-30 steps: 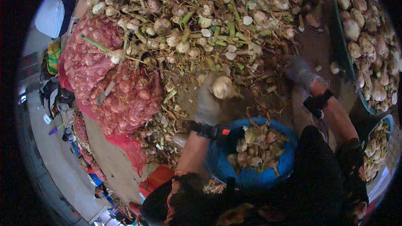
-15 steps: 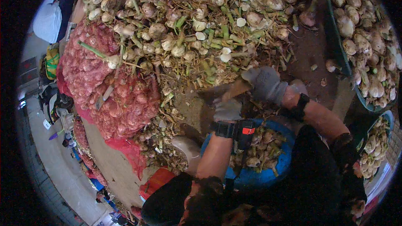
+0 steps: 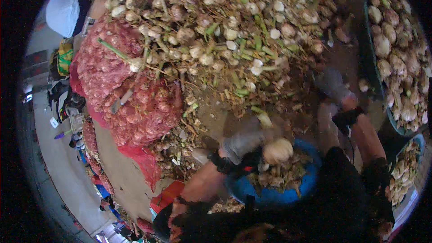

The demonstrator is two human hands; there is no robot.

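My left hand (image 3: 243, 139), in a grey glove, is smeared by motion over the left rim of the blue basin (image 3: 274, 195). A large pale garlic bulb (image 3: 277, 150) is just right of its fingers, above the trimmed bulbs in the basin; whether I hold it I cannot tell. A pale green stalk (image 3: 262, 117) lies beyond that hand. My right hand (image 3: 333, 85), also gloved, is apart from the left, over the dark dirt beside the green-rimmed container (image 3: 382, 90). It is blurred, and I cannot make out what is in it.
Garlic and cut stalks (image 3: 211, 27) are heaped ahead. Red mesh sacks (image 3: 135, 108) lie on the left, an orange-red bag (image 3: 166, 195) near me. A second container of garlic (image 3: 402, 171) stands lower right. A person in light clothing (image 3: 60, 11) is at upper left.
My hands came together half a second ago and are now apart: the left is lower, over the basin, beside a bulb; the right has moved away to the right.
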